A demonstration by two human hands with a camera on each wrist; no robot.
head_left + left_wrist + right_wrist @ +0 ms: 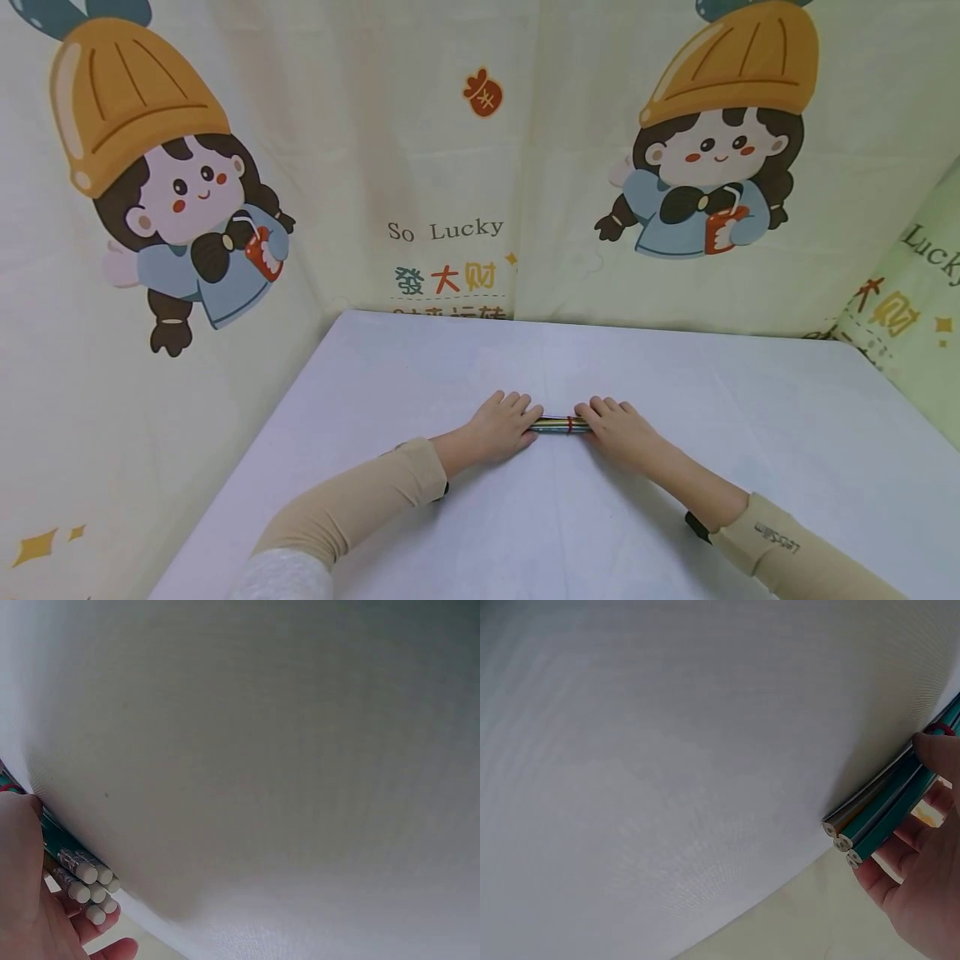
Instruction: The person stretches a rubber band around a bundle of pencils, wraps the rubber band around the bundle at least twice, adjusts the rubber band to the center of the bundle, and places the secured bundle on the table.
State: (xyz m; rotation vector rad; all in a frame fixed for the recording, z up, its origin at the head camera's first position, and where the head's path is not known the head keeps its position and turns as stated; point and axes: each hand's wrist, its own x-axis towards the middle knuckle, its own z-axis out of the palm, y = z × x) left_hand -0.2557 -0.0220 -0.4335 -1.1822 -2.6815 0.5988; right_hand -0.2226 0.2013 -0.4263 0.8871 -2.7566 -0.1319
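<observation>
Pencils, banded into one bundle, lie crosswise on the counter, long axis running from left hand to right hand; both hands' fingers curl around its ends.

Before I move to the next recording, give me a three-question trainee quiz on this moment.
1. True or false: both hands grip one bundle of pencils lying on the white table.
2. Which end sits at the left hand? A) unsharpened tips B) erasers C) caps
3. What colour is the band around the bundle, close to the right hand?

Key: 1 true. 2 B; the right wrist view shows the flat unsharpened ends. 3 red.
</observation>
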